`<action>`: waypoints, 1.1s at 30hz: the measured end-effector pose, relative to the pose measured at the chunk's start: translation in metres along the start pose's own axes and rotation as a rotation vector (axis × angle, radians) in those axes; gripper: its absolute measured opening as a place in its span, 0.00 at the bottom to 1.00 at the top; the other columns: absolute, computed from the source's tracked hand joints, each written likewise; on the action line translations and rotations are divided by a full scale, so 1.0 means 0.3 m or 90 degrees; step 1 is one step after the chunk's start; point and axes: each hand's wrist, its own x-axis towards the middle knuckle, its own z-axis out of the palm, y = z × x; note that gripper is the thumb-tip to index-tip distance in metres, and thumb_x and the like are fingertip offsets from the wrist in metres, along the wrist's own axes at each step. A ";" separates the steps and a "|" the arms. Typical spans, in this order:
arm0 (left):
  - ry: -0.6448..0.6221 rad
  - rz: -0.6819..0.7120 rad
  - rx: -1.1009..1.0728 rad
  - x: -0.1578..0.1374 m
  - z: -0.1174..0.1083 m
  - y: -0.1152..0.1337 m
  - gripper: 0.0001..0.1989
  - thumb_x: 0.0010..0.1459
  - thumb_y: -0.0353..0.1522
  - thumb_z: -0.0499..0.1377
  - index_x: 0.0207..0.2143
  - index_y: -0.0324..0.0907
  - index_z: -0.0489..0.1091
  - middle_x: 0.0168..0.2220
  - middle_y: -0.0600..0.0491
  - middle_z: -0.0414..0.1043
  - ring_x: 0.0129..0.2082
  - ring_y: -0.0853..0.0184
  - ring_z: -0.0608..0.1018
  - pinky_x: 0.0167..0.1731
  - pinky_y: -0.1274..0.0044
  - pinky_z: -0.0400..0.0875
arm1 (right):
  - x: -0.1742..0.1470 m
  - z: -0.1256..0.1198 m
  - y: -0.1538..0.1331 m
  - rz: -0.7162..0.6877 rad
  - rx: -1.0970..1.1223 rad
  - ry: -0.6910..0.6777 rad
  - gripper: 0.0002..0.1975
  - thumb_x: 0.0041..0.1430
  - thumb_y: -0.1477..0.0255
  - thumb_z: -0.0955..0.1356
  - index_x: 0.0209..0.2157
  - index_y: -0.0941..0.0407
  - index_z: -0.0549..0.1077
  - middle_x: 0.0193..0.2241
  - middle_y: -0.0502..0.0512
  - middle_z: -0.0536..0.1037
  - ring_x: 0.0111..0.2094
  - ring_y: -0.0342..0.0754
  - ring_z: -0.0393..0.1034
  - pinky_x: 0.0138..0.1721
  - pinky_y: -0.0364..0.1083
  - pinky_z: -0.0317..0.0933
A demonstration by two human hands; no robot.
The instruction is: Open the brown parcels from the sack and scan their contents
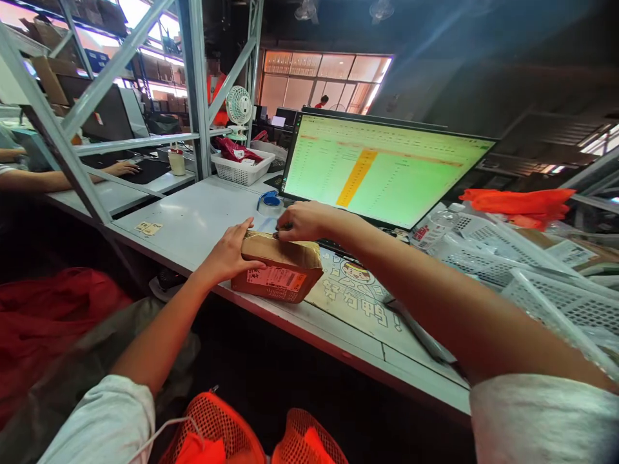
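A small brown cardboard box (285, 274) with a pink and white label sits at the table's front edge, its long side facing me. My left hand (231, 254) grips its left end, thumb on the front and fingers reaching over the top. Over the far top edge is my right hand (300, 222), its fingers curled together. Something small and dark shows at those fingertips, too little to name. Just behind the box lies a roll of tape (269, 202) with a blue core. A printed desk mat (355, 296) extends to the box's right.
A lit monitor (382, 167) stands behind my right hand. White baskets (493, 248) with plastic packaging crowd the right side. Another white basket (242, 169) and a fan (238, 106) are at the back. Beyond a metal frame (193, 84) rests a co-worker's hand (123, 169).
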 end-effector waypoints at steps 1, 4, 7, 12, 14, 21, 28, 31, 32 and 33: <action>-0.005 0.001 0.004 0.001 0.000 -0.001 0.57 0.51 0.41 0.75 0.74 0.43 0.47 0.65 0.40 0.64 0.66 0.51 0.67 0.67 0.59 0.62 | -0.028 0.003 0.017 0.007 0.014 -0.003 0.08 0.57 0.64 0.73 0.30 0.52 0.83 0.27 0.56 0.79 0.29 0.49 0.69 0.33 0.48 0.54; -0.032 0.004 0.009 0.000 -0.011 0.004 0.56 0.51 0.44 0.75 0.74 0.43 0.48 0.67 0.41 0.63 0.67 0.52 0.66 0.68 0.60 0.61 | -0.141 0.019 0.071 0.045 -0.002 -0.019 0.08 0.57 0.64 0.73 0.27 0.51 0.81 0.23 0.55 0.77 0.26 0.49 0.67 0.32 0.49 0.52; -0.062 0.016 0.024 0.009 -0.043 0.018 0.48 0.55 0.44 0.72 0.72 0.46 0.54 0.67 0.44 0.63 0.66 0.53 0.66 0.67 0.62 0.62 | -0.294 0.071 0.140 0.087 -0.069 -0.074 0.11 0.58 0.61 0.73 0.26 0.51 0.80 0.22 0.55 0.76 0.25 0.50 0.68 0.31 0.48 0.51; -0.160 0.037 0.120 0.090 -0.106 0.071 0.34 0.62 0.48 0.65 0.66 0.48 0.64 0.64 0.46 0.68 0.61 0.53 0.73 0.64 0.60 0.64 | -0.543 0.295 0.223 0.235 -0.076 -0.136 0.14 0.67 0.61 0.66 0.37 0.53 0.82 0.30 0.61 0.82 0.31 0.54 0.75 0.31 0.47 0.55; -0.213 0.043 0.171 0.136 -0.114 0.112 0.32 0.62 0.50 0.64 0.64 0.49 0.67 0.64 0.46 0.70 0.60 0.50 0.73 0.64 0.56 0.61 | -0.603 0.414 0.215 0.314 -0.072 -0.116 0.18 0.72 0.65 0.61 0.49 0.54 0.80 0.40 0.64 0.83 0.38 0.57 0.78 0.34 0.48 0.60; -0.308 0.130 0.245 0.195 -0.092 0.275 0.22 0.59 0.33 0.64 0.56 0.42 0.70 0.55 0.45 0.74 0.53 0.54 0.77 0.53 0.67 0.69 | -0.619 0.657 0.146 0.365 0.058 0.034 0.22 0.73 0.68 0.60 0.61 0.59 0.74 0.51 0.71 0.78 0.51 0.62 0.74 0.53 0.55 0.65; -0.347 0.109 0.321 0.205 -0.098 0.322 0.21 0.53 0.32 0.67 0.50 0.43 0.69 0.49 0.46 0.75 0.44 0.54 0.79 0.42 0.69 0.71 | -0.335 0.408 0.184 0.136 0.548 0.346 0.20 0.68 0.59 0.65 0.53 0.52 0.80 0.54 0.59 0.80 0.55 0.55 0.72 0.58 0.55 0.64; -0.368 0.108 0.310 0.219 -0.076 0.327 0.24 0.53 0.34 0.67 0.53 0.45 0.69 0.50 0.45 0.74 0.46 0.53 0.79 0.44 0.69 0.72 | -0.215 0.394 0.173 0.083 0.771 0.269 0.20 0.61 0.55 0.69 0.46 0.53 0.83 0.50 0.57 0.83 0.54 0.55 0.73 0.59 0.54 0.63; -0.370 0.108 0.292 0.225 -0.062 0.331 0.26 0.54 0.35 0.67 0.55 0.45 0.70 0.51 0.44 0.74 0.48 0.52 0.78 0.45 0.68 0.72 | -0.192 0.406 0.169 0.085 0.831 0.259 0.21 0.59 0.55 0.70 0.44 0.54 0.84 0.47 0.57 0.83 0.52 0.55 0.74 0.58 0.53 0.64; -0.371 0.111 0.272 0.233 -0.047 0.338 0.26 0.53 0.36 0.68 0.55 0.45 0.70 0.52 0.44 0.73 0.51 0.51 0.77 0.47 0.67 0.72 | -0.177 0.422 0.166 0.092 0.879 0.259 0.21 0.56 0.54 0.72 0.43 0.54 0.84 0.45 0.57 0.84 0.51 0.55 0.74 0.57 0.53 0.65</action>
